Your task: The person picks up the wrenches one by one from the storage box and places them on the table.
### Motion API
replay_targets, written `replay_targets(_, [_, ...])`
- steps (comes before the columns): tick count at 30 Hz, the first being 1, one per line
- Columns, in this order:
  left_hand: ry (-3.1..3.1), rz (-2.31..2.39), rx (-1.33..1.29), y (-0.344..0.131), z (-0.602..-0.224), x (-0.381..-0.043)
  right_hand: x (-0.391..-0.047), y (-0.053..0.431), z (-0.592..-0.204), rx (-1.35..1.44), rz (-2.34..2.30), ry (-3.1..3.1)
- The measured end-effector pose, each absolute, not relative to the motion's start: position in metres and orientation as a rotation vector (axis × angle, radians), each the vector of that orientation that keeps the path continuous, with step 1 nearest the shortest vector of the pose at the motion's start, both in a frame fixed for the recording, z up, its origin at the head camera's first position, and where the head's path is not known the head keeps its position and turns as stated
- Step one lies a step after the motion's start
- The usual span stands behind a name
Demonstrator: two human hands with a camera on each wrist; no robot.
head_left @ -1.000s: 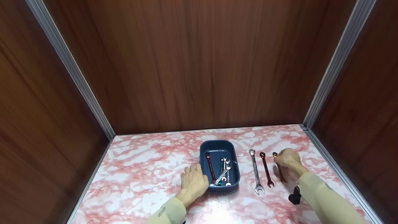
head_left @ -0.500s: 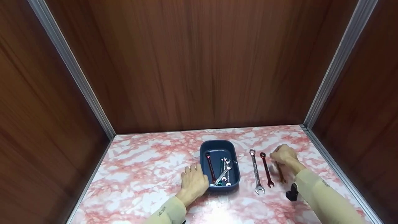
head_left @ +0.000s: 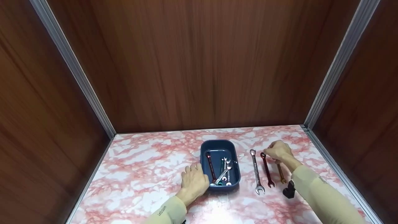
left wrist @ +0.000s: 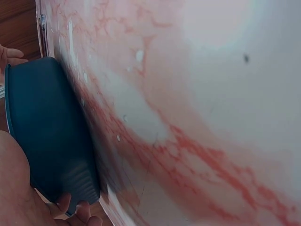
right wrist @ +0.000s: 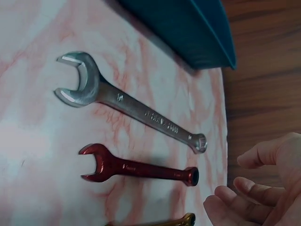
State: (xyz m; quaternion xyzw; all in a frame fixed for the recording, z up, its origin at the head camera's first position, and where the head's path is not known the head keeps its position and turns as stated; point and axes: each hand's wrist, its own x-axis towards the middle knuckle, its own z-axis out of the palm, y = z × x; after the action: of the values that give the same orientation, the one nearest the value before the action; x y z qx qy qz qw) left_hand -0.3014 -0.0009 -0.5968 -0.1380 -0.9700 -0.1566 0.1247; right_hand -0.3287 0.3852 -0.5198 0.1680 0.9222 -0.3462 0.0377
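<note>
The red wrench (right wrist: 146,170) lies on the worktop (head_left: 149,174), its long axis running from far to near, its ring end (right wrist: 190,176) just to the left of the right hand (head_left: 279,151), whose loosely spread fingers (right wrist: 258,190) pinch nothing, while the farther left hand (head_left: 194,179) touches the blue bin (left wrist: 51,117).

Room to pass along the table's (head_left: 140,161) left edge; toward the right edge, bin (head_left: 218,142) and wrenches (head_left: 267,170) obstruct.
</note>
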Motion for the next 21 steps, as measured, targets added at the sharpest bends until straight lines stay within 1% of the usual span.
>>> replay_targets(21, [-2.836, -0.465, -0.391, 0.000, -0.598, -0.302, -0.335, 0.358, -0.510, 0.404, -1.072, 2.865])
